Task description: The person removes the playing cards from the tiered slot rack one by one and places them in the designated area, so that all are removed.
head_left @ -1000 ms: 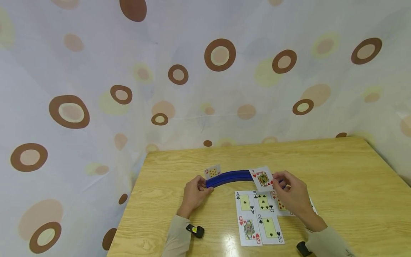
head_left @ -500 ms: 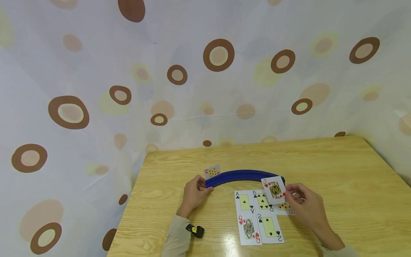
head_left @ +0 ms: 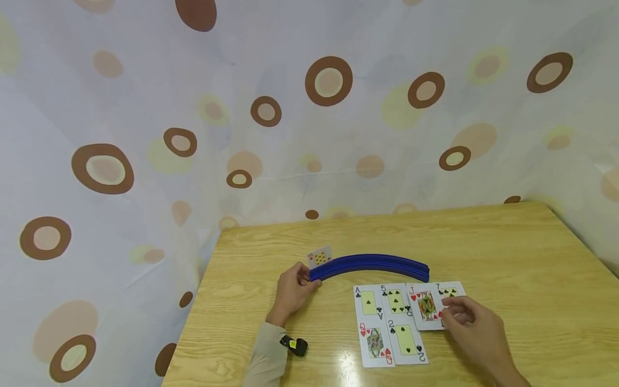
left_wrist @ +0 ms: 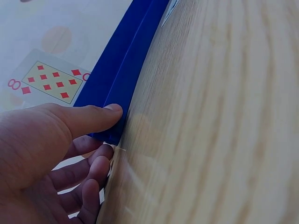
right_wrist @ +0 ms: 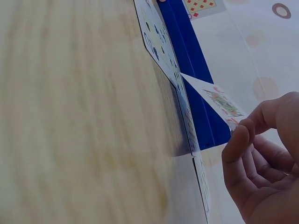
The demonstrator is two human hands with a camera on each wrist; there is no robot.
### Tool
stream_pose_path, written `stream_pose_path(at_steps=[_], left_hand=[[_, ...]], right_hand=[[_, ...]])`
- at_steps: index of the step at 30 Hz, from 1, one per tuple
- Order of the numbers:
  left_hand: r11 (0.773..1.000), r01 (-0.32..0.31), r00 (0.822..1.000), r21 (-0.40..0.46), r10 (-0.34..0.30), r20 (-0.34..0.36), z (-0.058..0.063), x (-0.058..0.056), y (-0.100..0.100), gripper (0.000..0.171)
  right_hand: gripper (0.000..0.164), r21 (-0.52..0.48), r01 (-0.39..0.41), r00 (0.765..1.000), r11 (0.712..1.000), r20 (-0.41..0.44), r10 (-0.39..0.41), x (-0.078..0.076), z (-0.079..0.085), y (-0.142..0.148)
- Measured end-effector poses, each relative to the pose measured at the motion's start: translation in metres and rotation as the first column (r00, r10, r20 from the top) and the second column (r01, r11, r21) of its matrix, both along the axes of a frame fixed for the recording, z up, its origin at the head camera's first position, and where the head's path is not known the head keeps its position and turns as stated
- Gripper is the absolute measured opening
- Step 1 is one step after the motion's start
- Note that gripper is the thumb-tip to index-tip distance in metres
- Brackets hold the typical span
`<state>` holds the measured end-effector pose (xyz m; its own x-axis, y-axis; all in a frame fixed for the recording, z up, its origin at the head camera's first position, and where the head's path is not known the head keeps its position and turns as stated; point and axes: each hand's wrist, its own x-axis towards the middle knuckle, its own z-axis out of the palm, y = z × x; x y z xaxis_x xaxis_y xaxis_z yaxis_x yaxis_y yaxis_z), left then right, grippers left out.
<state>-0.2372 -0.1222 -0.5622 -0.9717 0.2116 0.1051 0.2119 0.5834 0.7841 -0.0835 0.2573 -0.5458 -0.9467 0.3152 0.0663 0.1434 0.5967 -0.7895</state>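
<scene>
In the head view a curved blue card holder (head_left: 369, 262) lies across the table, with an eight of diamonds (left_wrist: 51, 80) standing at its left end. My left hand (head_left: 292, 293) pinches that end, thumb on top and fingers beneath. Between the right hand's (head_left: 476, 328) thumb and forefinger is a corner of the jack of hearts (head_left: 425, 307). In the right wrist view the jack is tilted, its held edge raised over the laid-out cards. It hides the card beneath. Beside it are the five of clubs (head_left: 395, 302) and a partly covered seven of clubs (head_left: 451, 291).
The ace of clubs (head_left: 368, 303) lies left of the five. Below them are the queen of hearts (head_left: 374, 344) and the two of spades (head_left: 406, 341). All rest on a wooden table (head_left: 522, 252); a patterned curtain (head_left: 367, 134) hangs behind it.
My right hand has brought the jack of hearts from the holder's right part down and right, over the ten of diamonds. The left hand stays on the holder's end.
</scene>
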Motion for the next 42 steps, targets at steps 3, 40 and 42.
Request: stream_pose_path(at_steps=[3, 40, 42], left_hand=[[1.0, -0.005, 1.0, 0.001, 0.005, 0.004, 0.0, 0.0, 0.0, 0.025], [1.0, -0.006, 1.0, 0.0, 0.006, -0.008, 0.0, 0.001, 0.001, 0.026], [1.0, -0.007, 1.0, 0.001, 0.007, -0.01, 0.0, 0.0, 0.001, 0.026]], right_hand=[[0.025, -0.015, -0.014, 0.996, 1.0, 0.086, 0.015, 0.007, -0.001, 0.003], [0.044, -0.086, -0.064, 0.915, 0.994, 0.392, 0.093, 0.039, -0.004, 0.011], [0.044, -0.059, -0.073, 0.918, 0.996, 0.386, 0.09, 0.039, -0.003, 0.013]])
